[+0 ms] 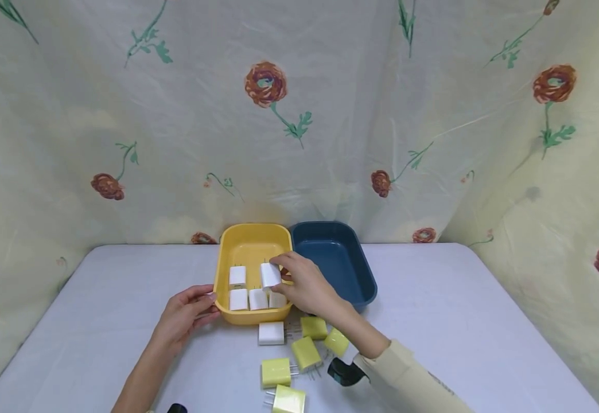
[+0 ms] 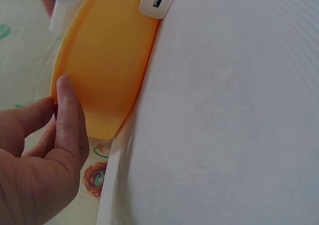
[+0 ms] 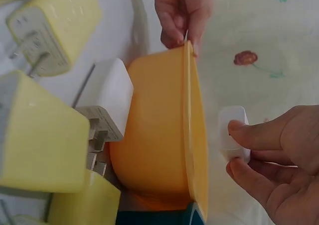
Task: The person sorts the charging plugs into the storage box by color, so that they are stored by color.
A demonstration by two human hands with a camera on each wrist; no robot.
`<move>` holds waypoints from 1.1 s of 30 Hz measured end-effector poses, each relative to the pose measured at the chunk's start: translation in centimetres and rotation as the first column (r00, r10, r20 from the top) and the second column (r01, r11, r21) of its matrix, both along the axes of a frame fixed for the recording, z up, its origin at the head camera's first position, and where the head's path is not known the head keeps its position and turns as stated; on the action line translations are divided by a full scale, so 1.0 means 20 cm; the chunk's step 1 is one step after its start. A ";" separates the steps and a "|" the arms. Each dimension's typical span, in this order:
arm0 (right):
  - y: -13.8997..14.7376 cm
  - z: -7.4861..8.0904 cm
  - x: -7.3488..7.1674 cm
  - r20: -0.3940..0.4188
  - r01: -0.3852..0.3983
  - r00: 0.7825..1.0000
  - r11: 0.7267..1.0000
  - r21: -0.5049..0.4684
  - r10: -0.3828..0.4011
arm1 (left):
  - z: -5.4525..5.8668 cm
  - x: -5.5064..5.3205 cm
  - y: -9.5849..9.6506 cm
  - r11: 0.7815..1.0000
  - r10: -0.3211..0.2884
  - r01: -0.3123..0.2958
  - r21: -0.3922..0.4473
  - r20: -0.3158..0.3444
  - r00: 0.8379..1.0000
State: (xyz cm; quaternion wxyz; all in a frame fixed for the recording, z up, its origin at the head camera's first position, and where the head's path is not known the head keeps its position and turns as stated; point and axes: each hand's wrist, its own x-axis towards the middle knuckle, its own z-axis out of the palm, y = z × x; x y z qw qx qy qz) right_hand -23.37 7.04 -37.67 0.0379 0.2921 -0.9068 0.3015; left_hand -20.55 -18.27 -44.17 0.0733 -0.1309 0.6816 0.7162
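My right hand (image 1: pixel 310 285) pinches a white USB charger plug (image 1: pixel 269 276) between thumb and fingers, above the yellow bin (image 1: pixel 255 317). In the right wrist view that plug (image 3: pixel 232 125) is apart from the bin's wall. My left hand (image 1: pixel 187 316) grips the bin's left rim, with thumb and fingers on either side of it in the left wrist view. Several white charger plugs (image 1: pixel 238 299) stand inside the bin toward its near end, one partly hidden by the held plug. Another white plug (image 1: pixel 271 333) lies on the table just in front of the bin.
A dark blue bin (image 1: pixel 330 258) stands against the yellow bin's right side. Several yellow charger plugs (image 1: pixel 276 373) lie scattered on the white table (image 1: pixel 434 321), in front of the bins and near the right forearm. A flowered curtain (image 1: pixel 330 143) hangs behind the table.
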 end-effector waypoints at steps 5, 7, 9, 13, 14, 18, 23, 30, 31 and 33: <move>-0.07 0.00 -0.08 -0.022 -0.002 1.000 0.999 0.036 0.003 | 0.00 0.00 0.00 1.000 0.003 -0.003 0.001 0.000 1.000; -0.10 -0.01 -0.11 -0.019 0.014 1.000 0.998 0.061 -0.013 | 0.00 0.00 0.00 1.000 0.000 0.001 0.012 -0.013 1.000; -0.13 -0.02 -0.13 -0.003 0.031 1.000 0.996 0.089 -0.030 | -0.01 0.00 0.00 1.000 -0.004 0.005 0.030 -0.031 1.000; -0.18 -0.05 -0.18 0.041 0.061 0.997 0.986 0.155 -0.068 | -0.01 0.00 0.00 0.999 -0.001 0.003 0.047 -0.035 0.999; -0.19 -0.06 -0.19 0.047 0.068 0.996 0.983 0.168 -0.077 | -0.01 0.00 0.00 0.999 -0.001 0.003 0.048 -0.036 0.999; -0.22 -0.08 -0.23 0.042 0.094 0.994 0.973 0.213 -0.105 | -0.01 0.00 0.00 0.999 0.001 0.001 0.041 -0.036 0.999; -0.23 -0.10 -0.26 0.049 0.112 0.991 0.964 0.242 -0.127 | -0.01 0.00 0.01 0.999 0.003 -0.001 0.042 -0.034 0.999; -0.25 -0.14 -0.28 0.058 0.133 0.986 0.952 0.275 -0.155 | -0.01 0.00 0.01 0.999 -0.006 0.009 0.046 -0.047 0.999; -0.25 -0.14 -0.28 0.055 0.132 0.987 0.950 0.282 -0.153 | -0.01 0.00 0.01 0.999 -0.009 0.011 0.046 -0.049 0.999; -0.25 -0.15 -0.28 0.050 0.132 0.987 0.945 0.298 -0.154 | -0.01 0.00 0.00 0.999 -0.008 0.010 0.044 -0.049 0.999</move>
